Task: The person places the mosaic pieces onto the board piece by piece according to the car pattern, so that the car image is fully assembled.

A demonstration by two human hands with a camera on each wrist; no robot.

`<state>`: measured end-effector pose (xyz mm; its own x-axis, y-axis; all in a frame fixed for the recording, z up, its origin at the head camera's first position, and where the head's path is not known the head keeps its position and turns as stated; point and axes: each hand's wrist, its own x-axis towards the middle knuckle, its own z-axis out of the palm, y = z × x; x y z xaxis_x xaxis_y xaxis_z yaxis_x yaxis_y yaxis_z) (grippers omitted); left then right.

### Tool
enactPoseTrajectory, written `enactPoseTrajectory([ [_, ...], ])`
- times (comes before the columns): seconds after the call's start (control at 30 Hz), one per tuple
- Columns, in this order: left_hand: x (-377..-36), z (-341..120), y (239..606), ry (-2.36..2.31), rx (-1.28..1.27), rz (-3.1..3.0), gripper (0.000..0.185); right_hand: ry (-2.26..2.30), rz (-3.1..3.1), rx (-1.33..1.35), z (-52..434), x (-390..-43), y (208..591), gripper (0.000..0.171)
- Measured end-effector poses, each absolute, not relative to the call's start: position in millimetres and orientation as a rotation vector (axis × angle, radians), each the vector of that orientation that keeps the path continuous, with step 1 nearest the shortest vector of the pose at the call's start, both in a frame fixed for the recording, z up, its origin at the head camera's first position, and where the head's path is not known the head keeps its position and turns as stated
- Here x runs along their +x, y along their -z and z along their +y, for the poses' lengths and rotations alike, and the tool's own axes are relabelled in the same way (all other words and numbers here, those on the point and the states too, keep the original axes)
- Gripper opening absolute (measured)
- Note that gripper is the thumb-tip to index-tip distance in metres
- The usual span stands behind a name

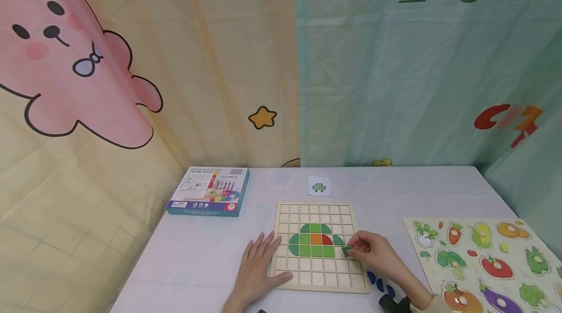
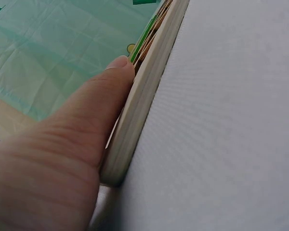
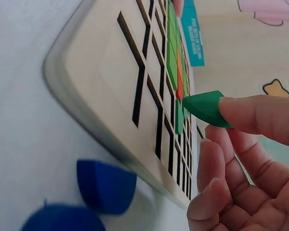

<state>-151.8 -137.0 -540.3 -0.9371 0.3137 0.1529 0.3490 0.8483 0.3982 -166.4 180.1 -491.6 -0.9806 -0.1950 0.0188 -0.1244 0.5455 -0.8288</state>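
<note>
Head view: white table (image 1: 184, 264) with the wooden grid board (image 1: 316, 244) on it. Left hand (image 1: 259, 266) lies flat, fingers relaxed, against the board's left edge. Right hand (image 1: 375, 252) pinches a small green piece (image 1: 347, 250) just over the board's right side.

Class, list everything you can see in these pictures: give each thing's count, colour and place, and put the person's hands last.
grid board: one, pale wood, middle of the table.
placed pieces: a cluster, mostly green with one orange and one red, in the board's middle rows.
green piece: one, pinched over the board's right side.
blue pieces: several, on the table by the board's near right corner.
pattern card: one, white, behind the board.
box: one, blue-edged, back left.
vegetable puzzle: one, cream, far right.
table: one, white.
curtains: yellow left, green right.
left hand: flat on the board's left edge.
right hand: pinches the green piece.
</note>
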Motion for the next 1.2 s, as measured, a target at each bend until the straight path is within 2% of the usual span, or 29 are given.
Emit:
enactPoseTrajectory([
  [0.13,-152,-137,540,0.66,-0.526,-2.942,0.09,1.423,2.688,-0.301,174,-170,493,0.012],
  [0.57,-152,-136,539,0.651,-0.516,-2.963,0.09,1.33,2.734,-0.073,162,-174,492,0.006],
  [1.2,-153,-136,541,0.629,-0.52,-2.951,0.091,1.383,2.71,-0.085,164,-177,495,0.012],
])
